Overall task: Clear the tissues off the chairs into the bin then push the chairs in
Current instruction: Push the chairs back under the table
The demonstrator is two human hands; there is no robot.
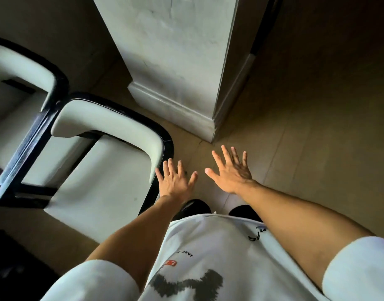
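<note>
Two white padded chairs with black frames stand at the left. The nearer chair (pixel 104 170) has a bare seat with no tissue on it. The farther chair (pixel 17 68) is cut off by the left edge, so part of its seat is hidden. My left hand (pixel 176 181) hovers with fingers spread just right of the near chair's curved backrest, holding nothing. My right hand (pixel 232 170) is also spread flat over the floor, empty. No tissue or bin shows in view.
A white square pillar (pixel 182 68) with a skirting base rises straight ahead, close to the near chair's back. Tan tiled floor (pixel 306 131) stretches to the right. My dark shoes show below my hands. A dark object sits at the bottom left corner.
</note>
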